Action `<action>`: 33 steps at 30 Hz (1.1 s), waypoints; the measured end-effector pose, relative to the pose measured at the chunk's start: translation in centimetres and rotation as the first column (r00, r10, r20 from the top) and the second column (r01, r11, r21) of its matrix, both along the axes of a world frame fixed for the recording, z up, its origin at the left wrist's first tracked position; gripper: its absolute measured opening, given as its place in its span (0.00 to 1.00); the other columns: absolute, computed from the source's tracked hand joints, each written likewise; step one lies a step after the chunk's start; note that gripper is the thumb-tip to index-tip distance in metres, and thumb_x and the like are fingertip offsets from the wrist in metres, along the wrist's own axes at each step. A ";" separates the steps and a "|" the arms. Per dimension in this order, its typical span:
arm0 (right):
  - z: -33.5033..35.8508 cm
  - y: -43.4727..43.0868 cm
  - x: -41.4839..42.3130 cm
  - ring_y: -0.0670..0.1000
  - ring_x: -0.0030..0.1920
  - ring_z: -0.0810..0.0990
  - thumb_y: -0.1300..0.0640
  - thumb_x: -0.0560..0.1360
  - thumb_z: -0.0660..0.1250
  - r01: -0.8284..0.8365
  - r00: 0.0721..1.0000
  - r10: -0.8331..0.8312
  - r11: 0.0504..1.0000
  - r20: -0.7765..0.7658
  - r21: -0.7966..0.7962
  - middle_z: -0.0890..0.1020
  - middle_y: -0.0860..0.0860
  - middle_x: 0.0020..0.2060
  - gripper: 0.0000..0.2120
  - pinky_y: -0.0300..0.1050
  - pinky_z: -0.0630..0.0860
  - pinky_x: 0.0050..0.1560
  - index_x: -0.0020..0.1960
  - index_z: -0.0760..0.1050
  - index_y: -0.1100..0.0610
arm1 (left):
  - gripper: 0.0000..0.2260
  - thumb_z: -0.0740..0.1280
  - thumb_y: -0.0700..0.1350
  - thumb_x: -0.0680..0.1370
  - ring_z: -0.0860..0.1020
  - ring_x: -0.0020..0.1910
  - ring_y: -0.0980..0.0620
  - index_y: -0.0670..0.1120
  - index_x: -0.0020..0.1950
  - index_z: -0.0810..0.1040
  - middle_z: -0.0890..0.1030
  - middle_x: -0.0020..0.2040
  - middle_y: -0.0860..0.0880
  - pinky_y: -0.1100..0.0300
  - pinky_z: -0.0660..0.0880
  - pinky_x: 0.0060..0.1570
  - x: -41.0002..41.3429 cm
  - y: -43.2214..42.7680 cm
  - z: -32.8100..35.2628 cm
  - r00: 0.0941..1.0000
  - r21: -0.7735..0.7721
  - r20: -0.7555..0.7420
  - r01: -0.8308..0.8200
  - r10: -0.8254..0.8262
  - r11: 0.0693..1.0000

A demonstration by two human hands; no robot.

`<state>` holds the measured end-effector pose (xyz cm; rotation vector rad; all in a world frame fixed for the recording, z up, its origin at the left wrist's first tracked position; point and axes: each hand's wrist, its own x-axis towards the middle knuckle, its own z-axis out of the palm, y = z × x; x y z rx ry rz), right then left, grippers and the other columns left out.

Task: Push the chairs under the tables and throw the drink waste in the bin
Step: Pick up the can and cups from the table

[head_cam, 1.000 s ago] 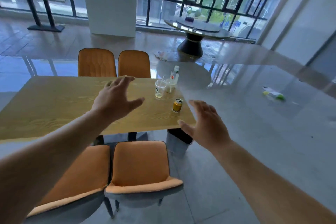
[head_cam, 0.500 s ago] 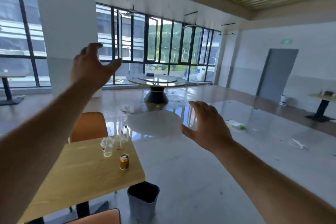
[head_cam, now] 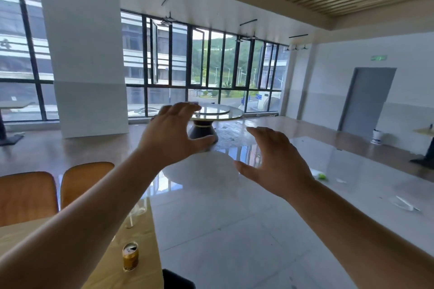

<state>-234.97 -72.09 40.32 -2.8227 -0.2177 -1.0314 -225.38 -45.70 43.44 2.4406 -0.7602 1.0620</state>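
1. Head view: left hand (head_cam: 172, 135) and right hand (head_cam: 273, 163) are raised in mid-air, fingers spread, holding nothing.
2. Below the left forearm lies a wooden table (head_cam: 145, 232); a gold can (head_cam: 130, 256) stands on it near the edge, with a clear plastic cup (head_cam: 135, 214) partly hidden behind the arm.
3. Two orange chairs (head_cam: 25, 197) stand left of that arm, across the table.
4. A dark bin (head_cam: 177, 280), cut off at the bottom edge, sits beside the table corner.
5. Beyond the hands stands a round table (head_cam: 217, 112); litter (head_cam: 322, 176) right of the right hand is blurred.
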 end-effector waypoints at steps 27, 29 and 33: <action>-11.2 -8.9 51.2 0.61 0.68 0.73 0.27 0.70 0.62 -0.700 0.679 0.685 0.712 -0.265 0.046 0.75 0.54 0.70 0.44 0.60 0.73 0.66 0.77 0.66 0.53 | 0.42 0.64 0.78 0.69 0.75 0.67 0.40 0.51 0.73 0.71 0.76 0.71 0.45 0.42 0.77 0.57 24.4 -6.9 -14.6 0.573 0.189 -0.359 -0.728 0.737 0.659; -13.0 -5.5 53.6 0.60 0.68 0.73 0.25 0.70 0.60 -0.756 0.618 0.731 0.654 -0.290 0.037 0.74 0.54 0.70 0.45 0.60 0.74 0.65 0.77 0.65 0.52 | 0.42 0.64 0.77 0.69 0.76 0.66 0.40 0.50 0.73 0.71 0.76 0.71 0.44 0.44 0.77 0.56 23.8 -5.0 -16.8 0.498 0.209 -0.379 -0.775 0.780 0.596; -17.8 2.0 57.6 0.58 0.69 0.73 0.25 0.72 0.62 -0.861 0.479 0.812 0.509 -0.333 0.004 0.74 0.52 0.72 0.43 0.58 0.75 0.65 0.77 0.64 0.51 | 0.40 0.66 0.76 0.69 0.76 0.65 0.41 0.53 0.73 0.71 0.77 0.70 0.46 0.43 0.77 0.56 23.6 -0.7 -21.4 0.358 0.197 -0.416 -0.862 0.836 0.467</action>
